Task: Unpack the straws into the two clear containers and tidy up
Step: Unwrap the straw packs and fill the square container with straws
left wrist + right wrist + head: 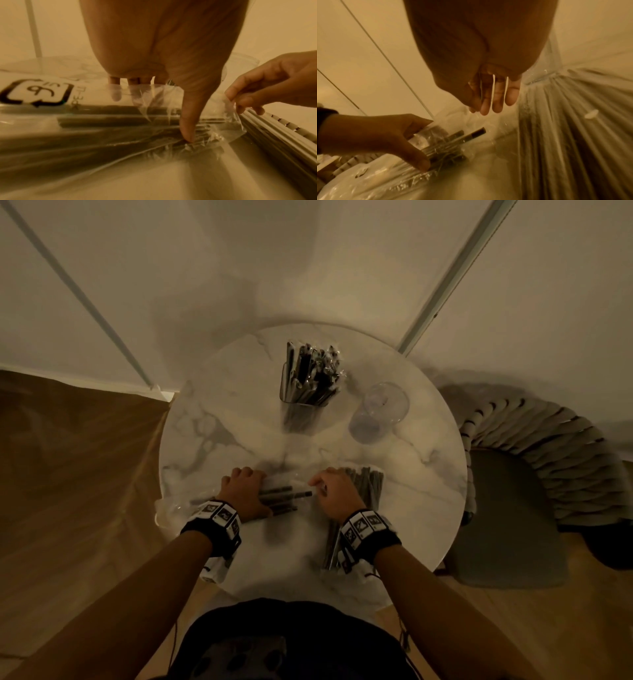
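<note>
My left hand (244, 491) grips a clear bag (106, 136) of dark straws (279, 497) against the table (219, 419), fingers curled over the far side and thumb (187, 129) pressing down on the crinkled plastic near its open end. The bag lies flat, running from under my left wrist toward my right hand (337, 491). That hand pinches the loose edge of the bag's mouth between thumb and fingertips (240, 106), just beside the tips of the straws, which poke out toward it; one straw reaches further than the rest.

Under my right wrist and just right of that hand lies a second pack (368, 486) of pale straws in plastic, lying away from me, flat on the table.

Beyond both hands, well apart from them, stands a clear container (301, 402) already filled with dark straws, upright and fanning out of its top. To its right, beyond my right hand, a second clear container (380, 412) stands near it; it looks tilted in the head view, though I cannot tell for sure.

A chair (520, 467) sits past the table's right edge.
</note>
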